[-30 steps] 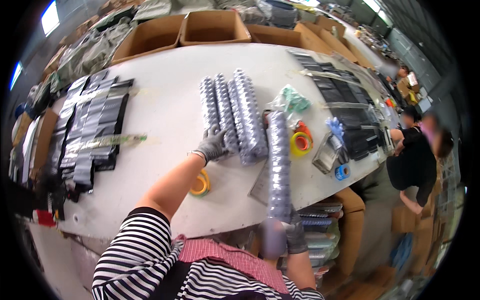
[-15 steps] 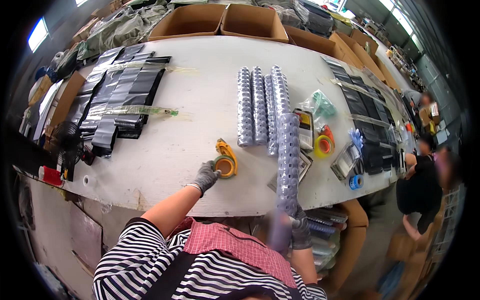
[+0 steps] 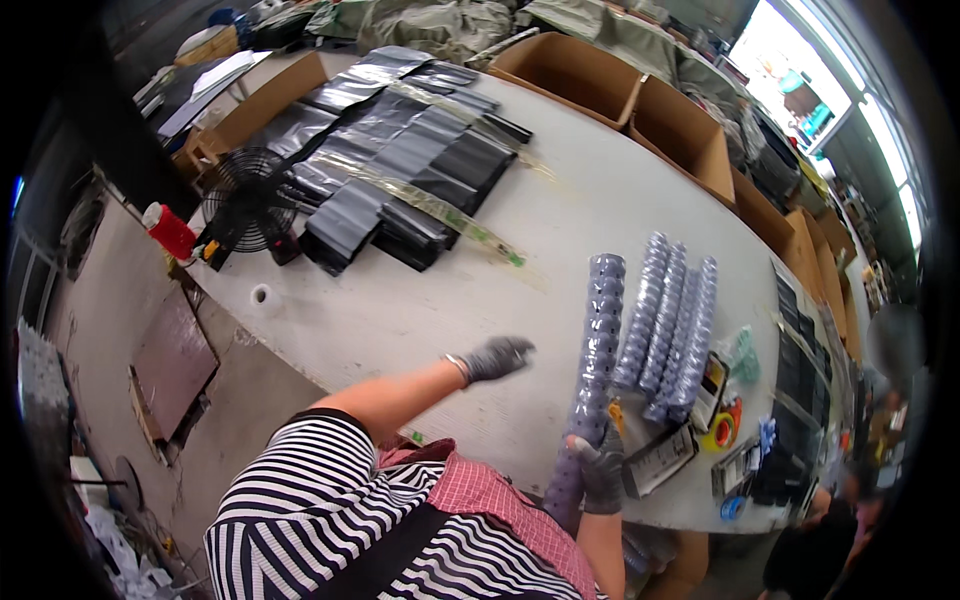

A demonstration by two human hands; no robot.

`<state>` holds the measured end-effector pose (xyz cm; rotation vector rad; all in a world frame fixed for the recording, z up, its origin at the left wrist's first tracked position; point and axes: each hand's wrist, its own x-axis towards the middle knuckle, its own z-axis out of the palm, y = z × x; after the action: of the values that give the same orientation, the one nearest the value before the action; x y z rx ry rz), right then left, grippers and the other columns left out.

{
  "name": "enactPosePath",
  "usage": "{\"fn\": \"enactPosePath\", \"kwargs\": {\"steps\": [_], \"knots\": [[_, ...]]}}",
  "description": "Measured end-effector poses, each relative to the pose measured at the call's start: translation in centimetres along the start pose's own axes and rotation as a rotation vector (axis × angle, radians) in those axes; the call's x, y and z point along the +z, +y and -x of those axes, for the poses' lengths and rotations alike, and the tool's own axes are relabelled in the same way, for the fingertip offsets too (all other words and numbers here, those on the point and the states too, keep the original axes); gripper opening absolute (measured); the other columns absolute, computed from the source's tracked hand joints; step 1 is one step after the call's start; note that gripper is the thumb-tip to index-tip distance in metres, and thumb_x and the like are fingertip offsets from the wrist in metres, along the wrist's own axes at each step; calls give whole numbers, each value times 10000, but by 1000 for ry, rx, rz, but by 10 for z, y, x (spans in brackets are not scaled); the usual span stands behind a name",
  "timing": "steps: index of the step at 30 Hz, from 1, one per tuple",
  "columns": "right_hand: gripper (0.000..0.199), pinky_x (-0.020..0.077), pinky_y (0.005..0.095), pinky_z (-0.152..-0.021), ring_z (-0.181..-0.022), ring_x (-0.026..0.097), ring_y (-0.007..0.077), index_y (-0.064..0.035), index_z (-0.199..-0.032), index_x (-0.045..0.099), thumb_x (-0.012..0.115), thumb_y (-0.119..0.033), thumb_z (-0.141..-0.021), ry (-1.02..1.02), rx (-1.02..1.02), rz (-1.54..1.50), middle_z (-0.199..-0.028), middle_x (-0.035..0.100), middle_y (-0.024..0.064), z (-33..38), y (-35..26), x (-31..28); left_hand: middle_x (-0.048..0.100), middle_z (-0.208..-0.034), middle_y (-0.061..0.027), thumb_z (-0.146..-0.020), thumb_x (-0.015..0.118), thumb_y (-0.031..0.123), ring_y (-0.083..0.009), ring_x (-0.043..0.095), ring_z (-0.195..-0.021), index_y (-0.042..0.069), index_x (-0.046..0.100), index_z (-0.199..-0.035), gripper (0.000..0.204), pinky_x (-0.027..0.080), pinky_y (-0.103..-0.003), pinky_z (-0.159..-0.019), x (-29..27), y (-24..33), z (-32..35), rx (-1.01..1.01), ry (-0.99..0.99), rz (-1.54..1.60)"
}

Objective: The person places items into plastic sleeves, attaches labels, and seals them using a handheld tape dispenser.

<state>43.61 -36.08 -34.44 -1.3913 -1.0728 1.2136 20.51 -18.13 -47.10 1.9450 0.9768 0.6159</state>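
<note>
My left hand, in a grey glove, is stretched out over the white table with nothing in it. My right hand, gloved too with bare fingertips, grips the lower part of a long grey-lilac rolled mat. This roll is bumpy, wrapped in shiny clear film, and slants from the table toward my body. Just past my right hand, an orange tape dispenser shows in part, mostly hidden by the roll and hand. Several similar rolls lie side by side to the right.
Flat black plastic bags lie taped at the far left, by a black fan. Open cardboard boxes line the far edge. Yellow tape and blue tape sit at right. Another person stands beyond.
My view has turned left. My left hand has let go of the orange tape dispenser and moved away from it. The held roll now lies left of the other rolls, still in my right hand.
</note>
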Motion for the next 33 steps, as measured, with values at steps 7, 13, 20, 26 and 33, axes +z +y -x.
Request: {"fn": "enactPosePath", "kwargs": {"steps": [7, 13, 20, 26, 33], "knots": [[745, 412, 422, -1043, -1210, 535, 377, 75, -1428, 356, 676, -237, -832, 179, -182, 928, -1313, 539, 265, -72, 122, 62, 654, -1007, -142, -787, 638, 90, -333, 617, -979, 104, 662, -1046, 261, 504, -409, -877, -269, -112, 55, -191, 470, -712], [799, 408, 456, -1035, -1166, 539, 431, 75, -1421, 366, 672, -243, -755, 235, -139, 907, -1281, 539, 309, -79, 130, 76, 593, -1187, -96, -773, 627, 117, -295, 540, -1157, 132, 638, -1097, 325, 474, -427, -930, -328, -182, 130, -445, 367, -1084], [805, 394, 454, -1049, -1189, 526, 423, 68, -1422, 359, 643, -303, -767, 229, -101, 890, -1289, 531, 299, -80, 126, 76, 628, -1041, -67, -774, 648, 140, -277, 578, -1077, 113, 656, -979, 207, 499, -394, -890, -337, -197, 123, -176, 365, -1013], [811, 380, 452, -1065, -1223, 505, 424, 64, -1427, 355, 633, -326, -773, 226, -78, 852, -1319, 513, 301, -81, 126, 76, 633, -1009, -69, -809, 643, 152, -282, 585, -1061, 95, 677, -1003, 205, 495, -385, -921, -352, -200, 124, -224, 220, -916], [782, 385, 419, -1069, -1254, 499, 377, 60, -1434, 362, 610, -359, -822, 214, -57, 879, -1357, 495, 272, -79, 125, 76, 622, -1049, -81, -818, 657, 151, -290, 567, -1095, 82, 686, -997, 194, 490, -385, -938, -354, -191, 123, -245, 214, -861]]}}
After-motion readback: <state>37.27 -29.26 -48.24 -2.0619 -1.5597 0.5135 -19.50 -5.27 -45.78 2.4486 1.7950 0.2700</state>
